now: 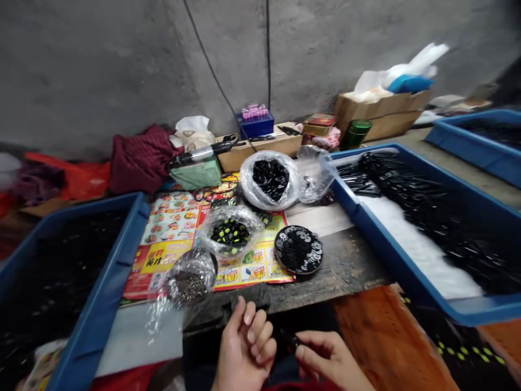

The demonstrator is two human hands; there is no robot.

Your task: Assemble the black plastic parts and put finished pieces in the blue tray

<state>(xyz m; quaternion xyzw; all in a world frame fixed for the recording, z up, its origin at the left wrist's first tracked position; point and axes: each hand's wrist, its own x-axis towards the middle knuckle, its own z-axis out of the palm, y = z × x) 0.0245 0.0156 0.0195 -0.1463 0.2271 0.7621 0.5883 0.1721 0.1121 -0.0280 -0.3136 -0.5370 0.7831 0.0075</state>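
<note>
My left hand [246,347] is at the table's front edge, palm turned up, with its fingers curled in and the thumb pointing up. Whatever may lie inside those fingers is hidden. Beside it, my right hand [325,355] pinches a small black part [292,340] between thumb and fingertips; its exact kind is too dark to make out. Just beyond my hands stands a round black tin [299,250] with silver patterns. Nearby, an opened plastic bag [207,266] holds small metal pieces, and another bag [231,232] holds black pieces with yellow-green spots.
A larger bag-lined bowl [248,187] of glossy black pieces sits behind. Blue trays of black parts flank the table: one left [134,217], one right [468,316], another far right [456,138]. An electric screwdriver [201,154] rests on a green box [197,175].
</note>
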